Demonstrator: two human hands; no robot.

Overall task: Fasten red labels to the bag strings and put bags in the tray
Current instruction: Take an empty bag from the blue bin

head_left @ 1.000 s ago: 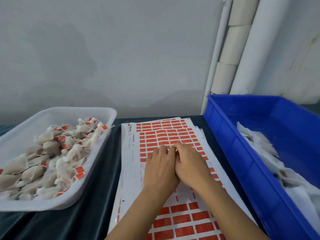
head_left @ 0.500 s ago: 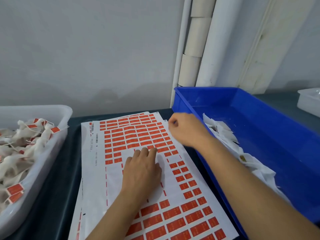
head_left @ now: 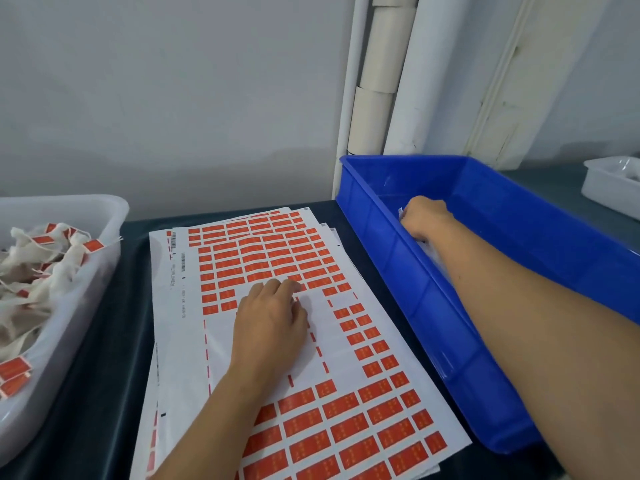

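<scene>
A stack of white sheets carrying rows of red labels [head_left: 263,254] lies on the dark table in front of me. My left hand [head_left: 270,317] rests flat on a bare patch of the top sheet, fingers relaxed. My right hand [head_left: 424,218] reaches into the blue bin [head_left: 408,278] on the right, its fingers curled down round a white bag whose corner shows beside the knuckles. More white bags [head_left: 434,259] show under my forearm. The white tray [head_left: 69,202] on the left holds several bags with red labels [head_left: 41,271] on their strings.
White and beige rolls [head_left: 374,98] stand against the grey wall behind the blue bin. A small white container [head_left: 613,181] sits on the far right surface. Dark cloth covers the table between the tray and the sheets.
My right hand left the label sheet, where both hands were together, and went right into the blue bin. My left hand stayed on the sheet. The view swung to the right.
</scene>
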